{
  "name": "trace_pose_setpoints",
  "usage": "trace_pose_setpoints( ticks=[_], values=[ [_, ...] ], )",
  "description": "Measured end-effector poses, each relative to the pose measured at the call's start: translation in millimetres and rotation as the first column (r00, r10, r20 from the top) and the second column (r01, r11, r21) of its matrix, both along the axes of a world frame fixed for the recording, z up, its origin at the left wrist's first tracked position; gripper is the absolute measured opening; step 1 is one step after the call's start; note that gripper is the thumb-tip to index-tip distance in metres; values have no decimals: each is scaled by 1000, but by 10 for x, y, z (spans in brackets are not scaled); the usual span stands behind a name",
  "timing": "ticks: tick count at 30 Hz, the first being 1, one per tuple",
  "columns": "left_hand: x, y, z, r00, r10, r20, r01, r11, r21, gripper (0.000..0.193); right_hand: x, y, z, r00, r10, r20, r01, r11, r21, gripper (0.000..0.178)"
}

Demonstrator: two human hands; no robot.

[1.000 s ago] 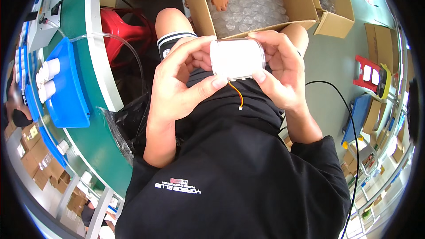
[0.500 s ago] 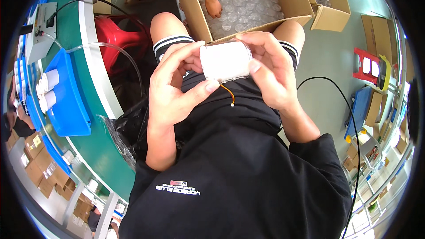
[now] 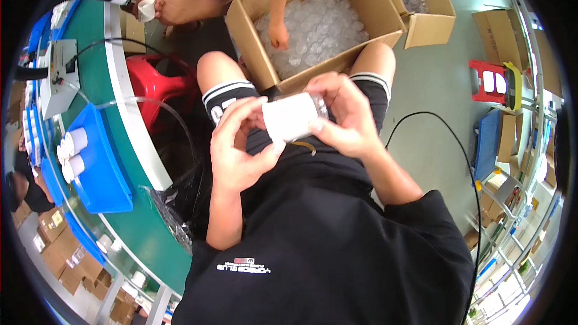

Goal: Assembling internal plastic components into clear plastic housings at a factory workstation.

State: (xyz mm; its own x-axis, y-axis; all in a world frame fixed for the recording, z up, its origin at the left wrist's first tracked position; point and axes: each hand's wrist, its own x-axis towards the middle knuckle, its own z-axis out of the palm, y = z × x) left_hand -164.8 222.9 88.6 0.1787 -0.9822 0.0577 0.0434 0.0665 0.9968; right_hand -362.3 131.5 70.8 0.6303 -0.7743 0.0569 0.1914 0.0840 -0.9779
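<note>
A white cylinder-shaped part [image 3: 288,118] is held over my lap between both hands. My left hand [image 3: 238,153] grips its left end, fingertips on top and thumb below. My right hand [image 3: 346,119] is closed round the other end, where a clear plastic piece [image 3: 321,106] shows between fingers and thumb. A short yellowish wire [image 3: 306,145] hangs below the cylinder. Whether the clear piece is fully seated cannot be made out.
Past my knees stands a cardboard box [image 3: 253,54] of clear plastic pieces, with a co-worker's hand [image 3: 279,35] in it. Their other hand holds a white cup-shaped part [image 3: 146,9]. At left, a blue tray [image 3: 108,183] with white cylinders lies on the green bench [image 3: 141,219], near a red stool [image 3: 144,84].
The white cylinder has tilted and moved slightly left and down in view, and the clear piece at its right end now shows. The co-worker has leaned in further. The whole view has shifted a little.
</note>
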Motion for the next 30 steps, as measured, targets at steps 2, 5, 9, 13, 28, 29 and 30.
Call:
trace_pose_setpoints(
  ticks=[2,5,9,13,28,29,30],
  values=[
    [-77,24,-34,984,26,-175,-18,999,51,53,15,4,-54,994,-76,76,86,987,-138,48],
    [-79,22,-35,926,96,-365,-18,977,212,44,-99,-69,-95,991,-127,47,135,942,-307,50],
    [22,50,-8,914,188,-359,-98,962,253,45,-248,-123,-191,957,-140,253,107,984,141,42],
    [-32,15,48,958,256,-129,-234,958,165,46,-395,-449,-558,976,-156,152,81,908,412,40],
    [-297,397,-851,775,488,-401,-310,848,431,36,427,-290,-1871,838,26,-545,-63,997,-49,34],
    [-263,366,-855,782,478,-401,-299,851,431,37,541,-394,-1861,882,-159,-443,31,959,-282,38],
    [-237,364,-845,787,470,-399,-292,854,430,37,550,-369,-1802,858,-240,-454,98,944,-314,36]
  ],
)
